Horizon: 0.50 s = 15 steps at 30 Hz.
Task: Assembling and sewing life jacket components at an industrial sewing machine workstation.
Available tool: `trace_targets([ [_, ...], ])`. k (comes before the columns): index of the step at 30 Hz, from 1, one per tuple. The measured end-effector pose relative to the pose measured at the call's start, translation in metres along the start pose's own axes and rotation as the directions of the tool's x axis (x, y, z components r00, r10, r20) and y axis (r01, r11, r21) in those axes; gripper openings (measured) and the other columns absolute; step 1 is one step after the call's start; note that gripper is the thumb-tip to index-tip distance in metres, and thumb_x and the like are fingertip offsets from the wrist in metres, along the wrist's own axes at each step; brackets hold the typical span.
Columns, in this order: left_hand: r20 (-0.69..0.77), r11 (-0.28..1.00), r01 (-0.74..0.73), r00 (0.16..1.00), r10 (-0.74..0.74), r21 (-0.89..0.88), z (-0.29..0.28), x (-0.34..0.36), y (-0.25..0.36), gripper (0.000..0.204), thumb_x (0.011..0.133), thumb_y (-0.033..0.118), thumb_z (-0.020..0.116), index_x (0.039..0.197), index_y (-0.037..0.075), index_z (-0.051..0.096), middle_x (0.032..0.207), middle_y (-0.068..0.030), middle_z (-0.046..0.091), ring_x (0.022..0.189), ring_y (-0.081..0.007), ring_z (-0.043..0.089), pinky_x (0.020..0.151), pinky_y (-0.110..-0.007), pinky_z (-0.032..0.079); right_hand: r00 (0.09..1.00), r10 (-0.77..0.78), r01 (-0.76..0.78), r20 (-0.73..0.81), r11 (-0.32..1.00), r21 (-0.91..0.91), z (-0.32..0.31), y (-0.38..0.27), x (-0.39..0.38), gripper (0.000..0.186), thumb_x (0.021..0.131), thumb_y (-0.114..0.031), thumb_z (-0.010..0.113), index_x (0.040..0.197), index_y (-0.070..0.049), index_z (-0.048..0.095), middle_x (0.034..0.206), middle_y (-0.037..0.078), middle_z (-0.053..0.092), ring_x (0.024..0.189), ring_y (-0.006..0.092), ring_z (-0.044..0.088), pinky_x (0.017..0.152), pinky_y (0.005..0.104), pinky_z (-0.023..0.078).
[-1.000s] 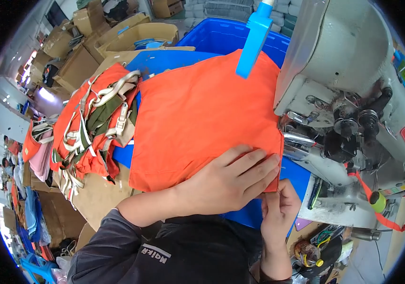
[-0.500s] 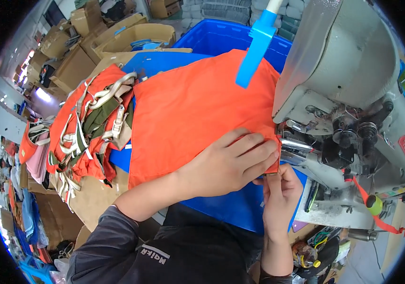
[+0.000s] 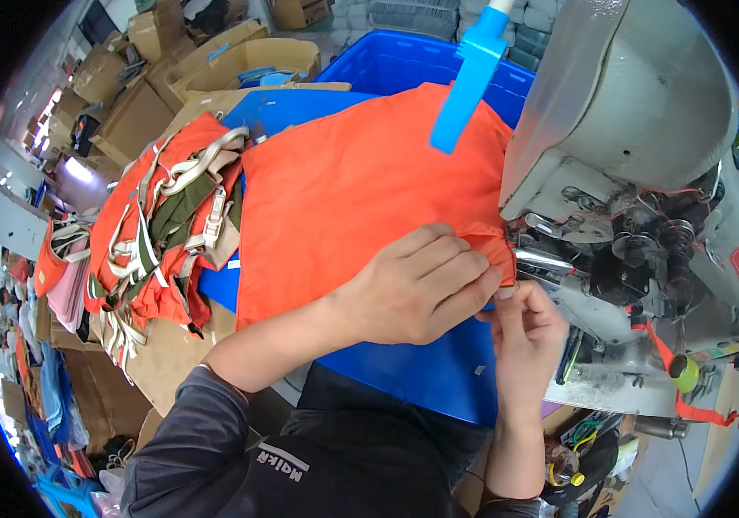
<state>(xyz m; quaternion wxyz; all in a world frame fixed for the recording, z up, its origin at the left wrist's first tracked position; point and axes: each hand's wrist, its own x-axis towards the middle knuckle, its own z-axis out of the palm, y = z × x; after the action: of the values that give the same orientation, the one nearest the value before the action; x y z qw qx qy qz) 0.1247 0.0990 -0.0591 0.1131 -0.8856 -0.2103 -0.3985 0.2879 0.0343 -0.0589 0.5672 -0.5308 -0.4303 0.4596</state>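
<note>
Cloth [image 3: 343, 190] left of machine [image 3: 645, 95]: beneath left hand [image 3: 425, 285], grip unclear; corner pinched in right hand [image 3: 529, 332], nearer machine.

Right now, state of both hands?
Left hand: laid on the broad orange cloth panel, fingers curved; thumb hidden, so grip cannot be told.
Right hand: closed, thumb and fingers pinching that panel's near right corner.

I grip an orange cloth panel [image 3: 361, 190], matt and smooth but for soft creases. Beneath it my blue tabletop [image 3: 421, 375] looks like plastic with a slight sheen. The sewing machine [image 3: 645, 95] is smooth painted metal, while the cardboard box [image 3: 136, 116] looks dull and papery.
</note>
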Motion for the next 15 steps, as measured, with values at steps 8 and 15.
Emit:
trace_targets([
  [8, -0.043, 0.997, -0.018, 0.999, 0.015, -0.075, 0.003, -0.002, 0.002, 0.029, 0.074, 0.015, 0.067, 0.1, 0.005, 0.07, 0.1, -0.0068, 0.063, 0.089, -0.0229, 0.062, 0.08, -0.036, 0.052, 0.995, 0.021, -0.018, 0.098, 1.0, -0.022, -0.012, -0.008, 0.002, 0.021, 0.099, -0.013, 0.059, 0.083, 0.0, 0.061, 0.066, -0.003, 0.055, 0.055, 0.0015, 0.047, 0.062, 0.02, 0.051],
  [15, -0.032, 0.996, -0.048, 0.998, 0.046, -0.072, 0.006, -0.004, 0.0, 0.029, 0.075, 0.016, 0.066, 0.1, 0.004, 0.069, 0.1, -0.0061, 0.063, 0.09, -0.0229, 0.062, 0.081, -0.036, 0.052, 0.986, 0.098, -0.117, 0.135, 0.983, 0.14, -0.015, -0.017, 0.005, 0.03, 0.102, -0.022, 0.053, 0.085, 0.002, 0.061, 0.067, 0.005, 0.058, 0.05, 0.0059, 0.047, 0.057, 0.0216, 0.05],
])
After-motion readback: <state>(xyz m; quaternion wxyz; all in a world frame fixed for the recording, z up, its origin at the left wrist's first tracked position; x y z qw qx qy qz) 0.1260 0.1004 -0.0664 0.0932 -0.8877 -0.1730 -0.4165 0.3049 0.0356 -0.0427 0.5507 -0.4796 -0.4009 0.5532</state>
